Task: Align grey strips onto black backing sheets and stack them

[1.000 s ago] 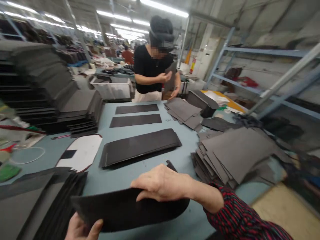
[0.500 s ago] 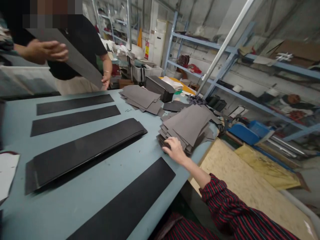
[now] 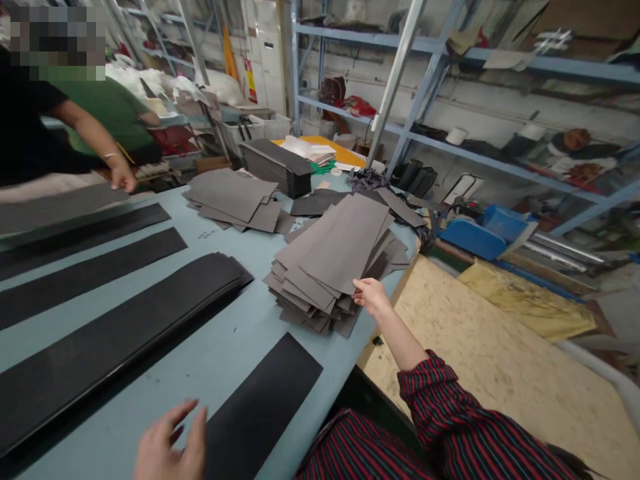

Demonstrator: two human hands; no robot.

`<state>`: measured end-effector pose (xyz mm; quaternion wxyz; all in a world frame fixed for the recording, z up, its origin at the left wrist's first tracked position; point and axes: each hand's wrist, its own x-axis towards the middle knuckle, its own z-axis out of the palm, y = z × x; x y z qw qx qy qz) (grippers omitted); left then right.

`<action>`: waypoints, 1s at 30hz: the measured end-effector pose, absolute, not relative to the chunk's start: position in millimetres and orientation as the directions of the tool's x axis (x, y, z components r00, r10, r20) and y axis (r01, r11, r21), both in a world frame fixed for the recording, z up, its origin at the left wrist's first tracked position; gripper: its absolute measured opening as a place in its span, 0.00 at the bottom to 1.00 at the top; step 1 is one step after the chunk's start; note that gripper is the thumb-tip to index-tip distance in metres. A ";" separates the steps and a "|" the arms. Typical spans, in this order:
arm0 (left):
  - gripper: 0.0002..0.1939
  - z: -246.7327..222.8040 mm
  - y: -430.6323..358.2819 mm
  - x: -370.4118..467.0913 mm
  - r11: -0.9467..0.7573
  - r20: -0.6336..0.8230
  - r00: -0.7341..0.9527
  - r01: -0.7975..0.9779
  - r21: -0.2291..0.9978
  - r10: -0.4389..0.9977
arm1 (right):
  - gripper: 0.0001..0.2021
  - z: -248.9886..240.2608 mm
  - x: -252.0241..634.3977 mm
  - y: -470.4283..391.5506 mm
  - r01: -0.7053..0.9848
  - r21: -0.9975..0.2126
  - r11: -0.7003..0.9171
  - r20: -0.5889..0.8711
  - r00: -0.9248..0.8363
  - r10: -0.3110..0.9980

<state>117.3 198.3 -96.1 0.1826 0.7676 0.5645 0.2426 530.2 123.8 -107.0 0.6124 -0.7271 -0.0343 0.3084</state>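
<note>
One gray sheet (image 3: 346,241), corner pinched in right grip (image 3: 371,296); left grip (image 3: 170,445) spread beside black strip (image 3: 265,408).

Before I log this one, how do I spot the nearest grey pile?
Start with the pale blue table; go to its right edge. There lies an untidily fanned pile of grey sheets. Unlike the farther grey pile, this one has the right hand at its near corner.

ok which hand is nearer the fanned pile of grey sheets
Right. The right hand touches the near edge of the pile of grey sheets; the left hand is apart from it, further left, beside the near black strip.
</note>
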 end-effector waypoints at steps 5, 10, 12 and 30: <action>0.12 -55.7 200.4 284.4 -0.803 0.443 0.691 0.360 0.474 0.571 | 0.10 -97.6 545.8 115.0 -0.544 -0.834 -0.097 -0.497 0.663 0.560; 0.22 -51.5 208.1 397.6 -0.960 0.477 0.834 0.221 0.172 0.278 | 0.07 -76.7 555.5 113.2 -0.669 -0.743 0.024 -0.487 0.564 0.668; 0.19 -54.7 217.7 419.4 -0.970 0.493 0.836 0.213 0.117 0.243 | 0.07 -67.6 560.2 113.8 -0.715 -0.693 0.088 -0.464 0.536 0.706; 0.11 56.6 259.0 476.1 -0.990 0.669 0.743 0.115 -0.082 0.031 | 0.09 -94.6 593.8 175.4 -0.750 -0.460 0.476 -0.104 0.577 0.810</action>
